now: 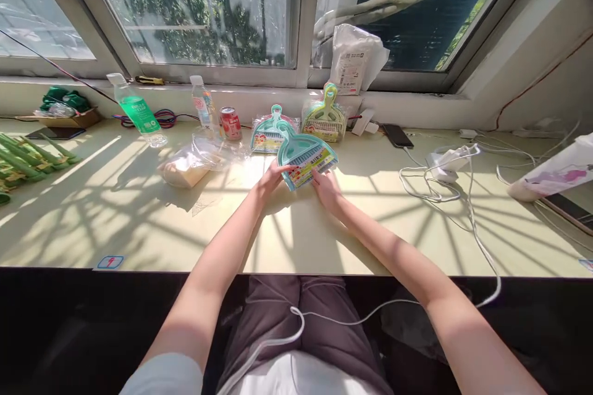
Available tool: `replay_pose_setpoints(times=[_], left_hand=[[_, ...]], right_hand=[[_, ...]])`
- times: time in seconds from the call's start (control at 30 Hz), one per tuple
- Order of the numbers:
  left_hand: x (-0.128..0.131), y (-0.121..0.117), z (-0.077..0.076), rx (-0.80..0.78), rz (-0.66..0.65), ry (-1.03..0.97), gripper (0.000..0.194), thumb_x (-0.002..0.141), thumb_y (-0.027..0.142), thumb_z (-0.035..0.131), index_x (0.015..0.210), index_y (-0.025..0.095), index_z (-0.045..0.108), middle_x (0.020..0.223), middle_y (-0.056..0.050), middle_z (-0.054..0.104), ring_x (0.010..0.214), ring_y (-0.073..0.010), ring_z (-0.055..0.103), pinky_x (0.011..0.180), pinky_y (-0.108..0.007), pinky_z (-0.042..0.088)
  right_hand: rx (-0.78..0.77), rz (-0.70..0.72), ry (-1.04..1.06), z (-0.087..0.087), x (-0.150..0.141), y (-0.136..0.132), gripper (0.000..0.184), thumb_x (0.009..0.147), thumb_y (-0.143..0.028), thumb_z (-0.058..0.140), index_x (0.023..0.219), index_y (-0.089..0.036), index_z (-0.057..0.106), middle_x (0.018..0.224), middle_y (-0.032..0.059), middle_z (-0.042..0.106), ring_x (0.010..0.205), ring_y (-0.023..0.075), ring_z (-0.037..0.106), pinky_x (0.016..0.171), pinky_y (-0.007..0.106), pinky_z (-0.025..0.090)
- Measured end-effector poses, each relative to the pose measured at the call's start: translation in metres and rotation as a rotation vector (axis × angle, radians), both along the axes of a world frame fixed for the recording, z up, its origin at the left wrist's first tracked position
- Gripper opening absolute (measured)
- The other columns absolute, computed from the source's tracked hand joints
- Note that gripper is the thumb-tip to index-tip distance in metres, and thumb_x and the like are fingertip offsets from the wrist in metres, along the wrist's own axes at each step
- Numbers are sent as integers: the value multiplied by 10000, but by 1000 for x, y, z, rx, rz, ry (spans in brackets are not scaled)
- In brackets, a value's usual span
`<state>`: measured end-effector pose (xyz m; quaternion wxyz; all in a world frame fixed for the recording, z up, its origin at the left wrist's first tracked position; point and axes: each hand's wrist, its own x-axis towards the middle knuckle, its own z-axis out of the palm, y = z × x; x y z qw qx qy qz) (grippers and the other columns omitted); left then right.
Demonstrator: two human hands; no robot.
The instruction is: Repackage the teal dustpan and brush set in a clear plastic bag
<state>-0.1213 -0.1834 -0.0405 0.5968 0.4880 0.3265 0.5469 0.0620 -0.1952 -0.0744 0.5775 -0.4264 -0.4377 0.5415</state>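
Observation:
Both my hands hold a teal mini dustpan-and-brush set (pixel 303 157) with a colourful label, just above the pale desk (pixel 139 222). My left hand (pixel 270 180) grips its left lower edge, fingers closed on it. At the right lower edge my right hand (pixel 325 188) pinches the set. Behind it, against the window ledge, lean two more packaged sets: a teal one (pixel 267 133) and an olive-green one (pixel 325 117).
A red can (pixel 230 123), two plastic bottles (pixel 136 110) (pixel 202 103), and clear plastic wrapping (pixel 194 160) lie at the left. A phone (pixel 397 135), charger and white cables (pixel 445 166) sit at the right. Green items (pixel 23 157) are at the far left.

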Motion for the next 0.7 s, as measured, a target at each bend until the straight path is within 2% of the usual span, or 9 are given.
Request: replay_pose_setpoints(times=[0.1,0.27,0.43,0.5,0.57,0.63,0.7], left_hand=[[7,0,0,18,-32,40,722,672,263,959,1353,167,740,1129,-125,866,1186,-372,801,1075,-487,617],[6,-1,1,51,0,63,663,762,334,930,1367,158,726,1123,-118,863,1153,-352,808,1079,-482,622],[4,-1,0,82,6,71,661,760,367,944,1344,145,730,1101,-121,857,1162,-358,803,1101,-486,607],[4,2,-1,65,4,83,639,792,443,939,1323,149,742,1119,-130,855,1180,-367,793,1110,-498,600],[0,6,2,22,7,117,610,897,596,846,1314,161,753,1171,-145,848,1228,-383,772,1111,-521,593],[-10,10,8,1,46,215,608,1042,700,626,1328,181,760,1276,-160,824,1324,-389,729,1131,-546,570],[-25,12,15,72,233,433,582,1135,643,475,1363,189,757,1410,-177,775,1438,-388,652,1195,-581,506]], right_hand=[[-100,22,121,8,-4,-7,256,935,-335,805,1119,-292,632,1226,11,838,1237,229,781,1100,425,678],[-188,67,156,9,3,-11,319,892,-369,891,1106,-282,671,1136,23,858,1158,267,828,1004,459,734],[-177,84,176,10,2,-11,328,892,-391,898,1096,-262,677,1105,34,860,1099,271,845,974,474,746],[-159,72,171,12,2,-11,326,866,-356,909,1066,-256,672,1069,39,857,1084,278,846,978,477,744],[-142,61,158,15,5,-11,330,833,-328,915,1039,-263,666,1018,32,850,1073,289,844,973,490,745],[-124,65,135,18,9,-10,338,802,-322,919,1017,-274,662,971,27,840,1059,302,844,965,508,746],[-98,79,117,20,13,-9,342,776,-321,921,999,-275,667,943,34,831,1037,312,844,959,518,745]])
